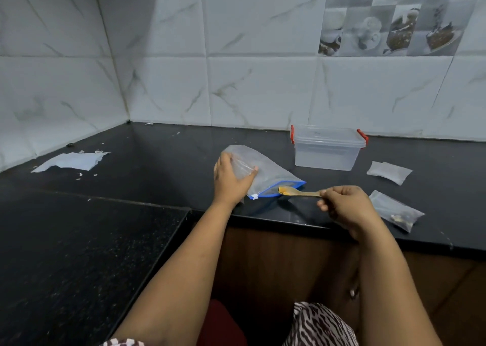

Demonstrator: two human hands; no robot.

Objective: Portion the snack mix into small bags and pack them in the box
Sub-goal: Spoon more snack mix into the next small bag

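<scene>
A large clear zip bag [271, 173] with a blue-edged mouth lies on the black counter [163, 166]. My left hand [230, 178] grips its upper part. My right hand [344, 206] pinches the handle of a wooden spoon [297, 191], whose bowl sits inside the bag's mouth. A clear plastic box [327, 148] with red clips and its lid on stands behind, near the wall. One small bag [389, 172] lies flat to the right of the box. Another small bag [397, 210] with some snack mix in it lies near the counter's front edge.
Torn white paper [71, 160] and scraps lie at the far left of the counter. Tiled walls meet in a corner at the back left. A lower black speckled surface [65, 253] extends at the front left. A wooden cabinet front [276, 261] is below the counter edge.
</scene>
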